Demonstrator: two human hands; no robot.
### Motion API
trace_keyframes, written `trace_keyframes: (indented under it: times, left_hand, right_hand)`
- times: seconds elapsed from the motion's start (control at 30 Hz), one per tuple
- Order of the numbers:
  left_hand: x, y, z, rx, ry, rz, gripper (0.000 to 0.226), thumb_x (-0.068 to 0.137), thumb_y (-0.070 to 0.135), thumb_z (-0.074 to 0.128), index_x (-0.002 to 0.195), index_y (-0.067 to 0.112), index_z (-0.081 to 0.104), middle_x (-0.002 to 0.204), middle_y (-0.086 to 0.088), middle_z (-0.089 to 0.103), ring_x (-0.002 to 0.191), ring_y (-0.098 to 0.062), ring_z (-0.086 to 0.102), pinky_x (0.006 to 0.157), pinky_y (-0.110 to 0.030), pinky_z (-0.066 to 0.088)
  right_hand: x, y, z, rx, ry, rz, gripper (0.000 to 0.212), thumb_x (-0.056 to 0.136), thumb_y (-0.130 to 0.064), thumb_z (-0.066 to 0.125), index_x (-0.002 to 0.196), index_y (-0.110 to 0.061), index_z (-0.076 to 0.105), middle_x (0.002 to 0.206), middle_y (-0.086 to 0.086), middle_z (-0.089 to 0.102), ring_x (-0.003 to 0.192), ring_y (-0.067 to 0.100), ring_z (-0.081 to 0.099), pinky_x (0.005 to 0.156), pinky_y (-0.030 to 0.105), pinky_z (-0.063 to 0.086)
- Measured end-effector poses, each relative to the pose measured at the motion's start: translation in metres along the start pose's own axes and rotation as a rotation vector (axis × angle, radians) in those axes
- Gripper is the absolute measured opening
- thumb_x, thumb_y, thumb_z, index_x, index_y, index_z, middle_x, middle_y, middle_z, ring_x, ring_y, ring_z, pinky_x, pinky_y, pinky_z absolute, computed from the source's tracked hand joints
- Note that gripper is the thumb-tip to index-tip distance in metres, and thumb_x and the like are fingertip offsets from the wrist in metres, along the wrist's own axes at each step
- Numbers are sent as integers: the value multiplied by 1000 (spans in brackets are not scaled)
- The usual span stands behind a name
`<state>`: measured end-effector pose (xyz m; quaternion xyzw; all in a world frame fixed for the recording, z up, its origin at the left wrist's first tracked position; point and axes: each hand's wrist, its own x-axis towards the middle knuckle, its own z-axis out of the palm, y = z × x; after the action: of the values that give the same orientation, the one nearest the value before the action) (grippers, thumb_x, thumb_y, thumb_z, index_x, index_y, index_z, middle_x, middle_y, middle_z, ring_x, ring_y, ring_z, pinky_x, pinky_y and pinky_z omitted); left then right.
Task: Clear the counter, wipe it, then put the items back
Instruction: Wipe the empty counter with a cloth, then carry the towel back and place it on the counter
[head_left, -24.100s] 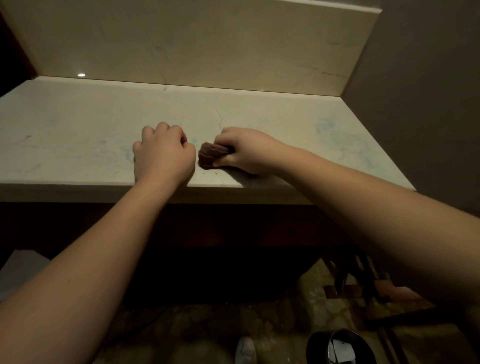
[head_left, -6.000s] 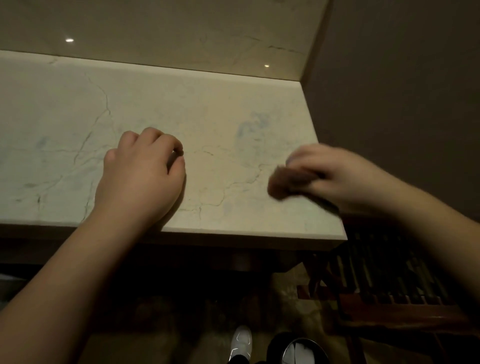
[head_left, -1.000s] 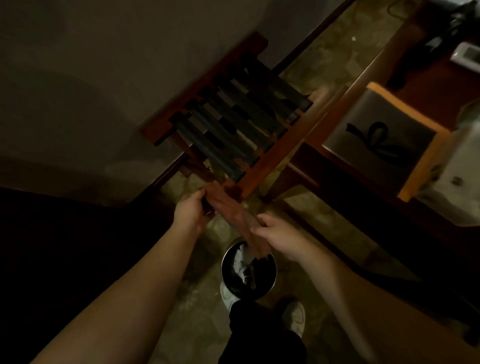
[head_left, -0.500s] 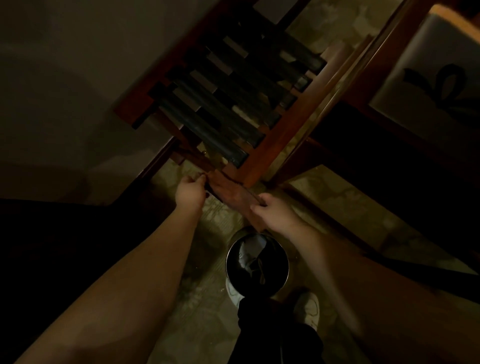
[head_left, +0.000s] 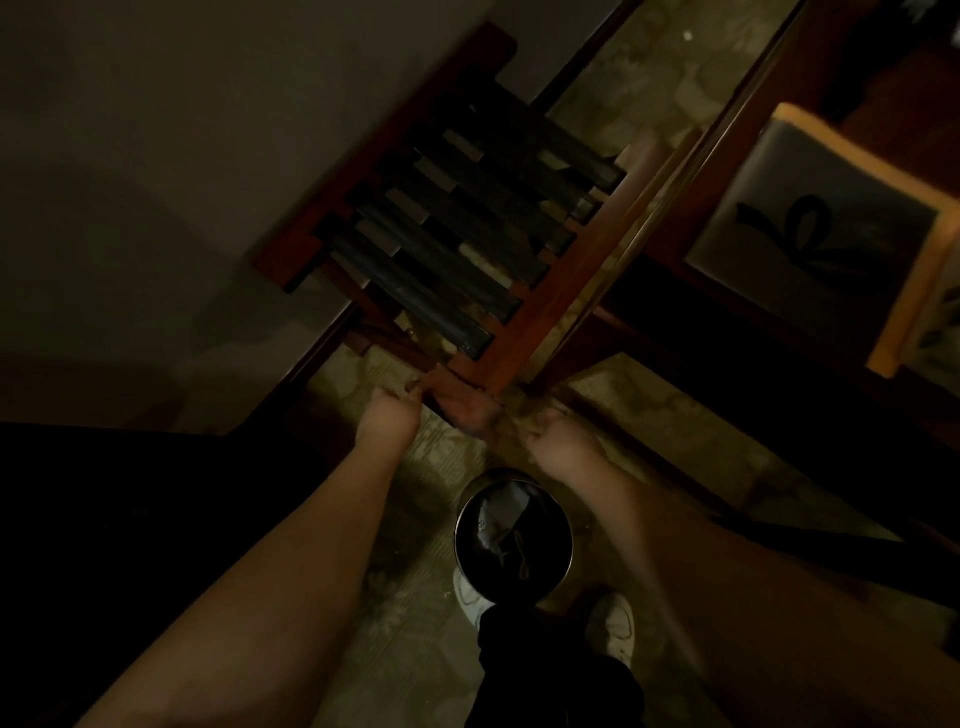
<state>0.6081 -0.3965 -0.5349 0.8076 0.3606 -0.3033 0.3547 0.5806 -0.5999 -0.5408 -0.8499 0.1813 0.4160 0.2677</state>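
Looking down from the head view, a brown cloth (head_left: 460, 402) is seen stretched between two bare hands just above the patterned floor (head_left: 400, 613), near the middle of the frame. One end of it is pinched by the left hand (head_left: 389, 415), whose fingers are curled over the edge at the cloth's 9 o'clock side. The other end appears to be gripped by the right hand (head_left: 558, 436) at the cloth's 4 o'clock, though that hand is blurred and the exact hold cannot be made out. The cloth is held against, or just beside, the near corner of a wooden rack with dark slats (head_left: 467, 244), which extends toward 12 o'clock. A round dark bin (head_left: 514, 538) is seen on the floor at 6 o'clock from the hands, with white shoes (head_left: 615, 623) beside it. A grey bag with an orange edge (head_left: 826, 228) is seen at 2 o'clock.
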Motion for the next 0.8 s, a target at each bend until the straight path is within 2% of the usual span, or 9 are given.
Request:
trace_keyframes:
  times: [0.13,0.23,0.33,0.43,0.53,0.6,0.7,0.73,0.8]
  left_hand:
    - [-50,8,-23,-28,-44,91,34,97,34,48,120,10,55,107,-10,64,96,-27,61,84,-33,47]
    - [-94,25,-42,-69,-88,156,21,97,36,50,96,17,58,78,2,57,67,-13,54,67,-29,44]
    - [-138,42,-56,-89,-117,247,21,98,33,49,106,16,58,77,4,56,66,-11,52,59,-27,41]
    - [-185,61,-65,-129,-153,337,21,98,28,48,106,13,60,82,2,63,69,-10,60,55,-19,45]
    - [-228,80,-71,-185,-180,424,15,99,23,48,100,14,60,76,1,63,50,-4,61,41,-13,44]
    - [-251,93,-71,-172,-197,464,13,98,25,49,95,19,60,78,1,64,49,-6,62,42,-18,49]
    - [-281,110,-68,-117,-234,535,12,95,33,50,92,28,61,85,-2,68,66,-26,67,56,-34,57]
    - [-292,115,-65,-99,-247,565,13,95,35,50,92,29,62,85,-3,68,68,-28,68,60,-39,57]
    - [-313,124,-57,-50,-268,642,16,96,36,50,92,29,63,85,-2,67,68,-22,65,62,-39,54]
  right_hand:
    - [-50,6,-32,71,-84,-10,37,96,-30,48,130,-18,52,123,5,59,105,21,57,83,31,46]
    - [-92,13,-59,137,-109,-14,35,97,-32,49,129,-17,54,122,5,60,105,19,56,82,28,44]
    - [-136,21,-84,273,-124,-13,35,98,-33,48,126,-15,54,107,2,63,101,18,61,82,30,48]
    - [-178,31,-108,276,-87,-64,30,98,-37,47,118,-18,58,105,0,64,98,16,62,84,30,49]
    - [-215,41,-131,211,-10,-110,28,97,-44,45,114,-27,59,107,-3,63,97,14,60,79,28,46]
    - [-239,49,-147,172,25,-142,24,98,-44,44,109,-29,59,103,-3,62,93,16,60,74,28,44]
    - [-276,62,-169,114,52,-197,22,100,-39,43,112,-28,58,103,-6,58,96,15,57,80,27,43]
    - [-287,67,-175,105,70,-207,23,100,-38,43,114,-26,58,106,-5,58,98,15,56,81,26,43]
    - [-305,82,-186,101,121,-213,27,101,-34,43,119,-22,58,114,-2,59,102,14,55,80,23,40]
